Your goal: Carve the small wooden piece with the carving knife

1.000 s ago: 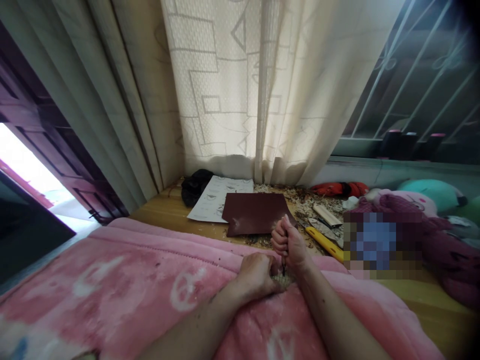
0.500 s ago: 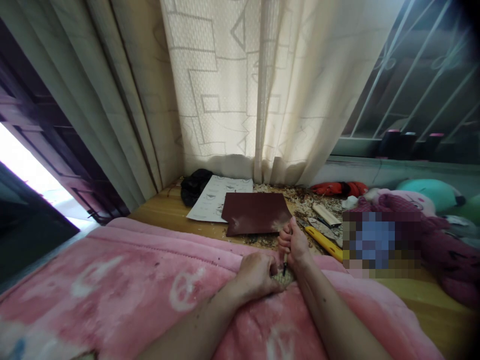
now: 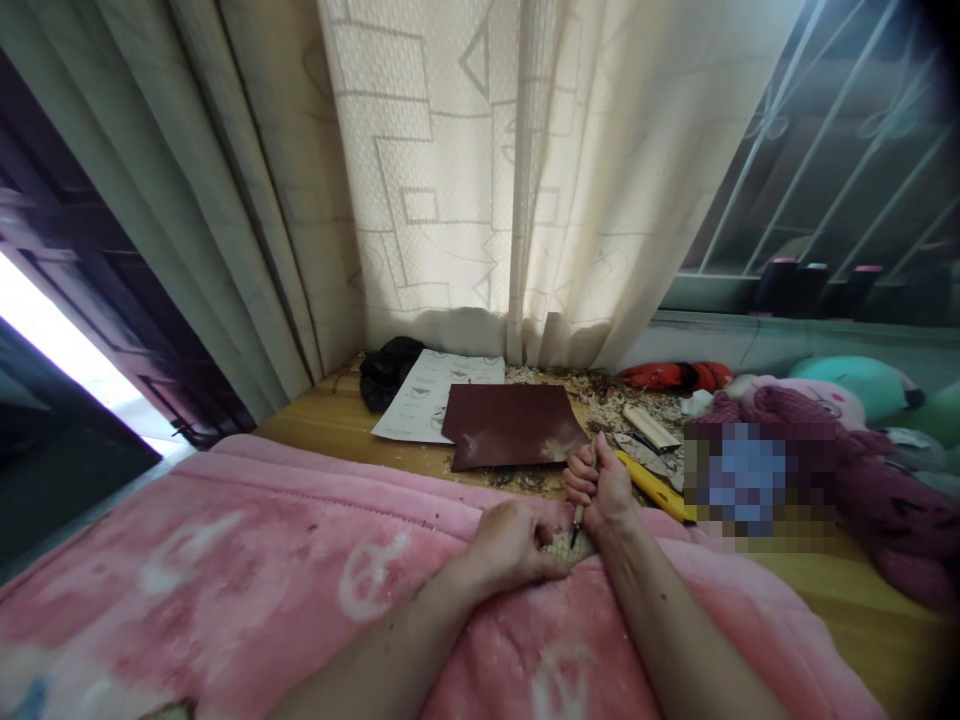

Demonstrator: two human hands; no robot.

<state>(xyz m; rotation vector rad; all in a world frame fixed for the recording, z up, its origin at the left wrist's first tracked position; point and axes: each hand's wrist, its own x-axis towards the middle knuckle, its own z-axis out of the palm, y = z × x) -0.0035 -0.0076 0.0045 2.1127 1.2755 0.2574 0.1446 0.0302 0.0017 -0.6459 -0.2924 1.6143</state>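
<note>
Your left hand (image 3: 510, 545) was clamped around the small pale wooden carving piece (image 3: 561, 548), pinning it on the pink fleece blanket (image 3: 247, 560) over your lap. Just beyond it, your right hand (image 3: 600, 482) was fisted around the slim carving tool (image 3: 576, 520), its tip set down on the wood. For a clean cut, you did best to keep that tip low, take shallow bites, and steer it away from the left fingers. Beyond the hands, on the wooden floor (image 3: 330, 420), lay the dark red sheet of sandpaper (image 3: 510, 425), the yellow utility knife (image 3: 652, 485), pale wood shavings (image 3: 600, 395) and the white printed paper sheet (image 3: 431, 395) beside the cream curtain (image 3: 480, 180).
</note>
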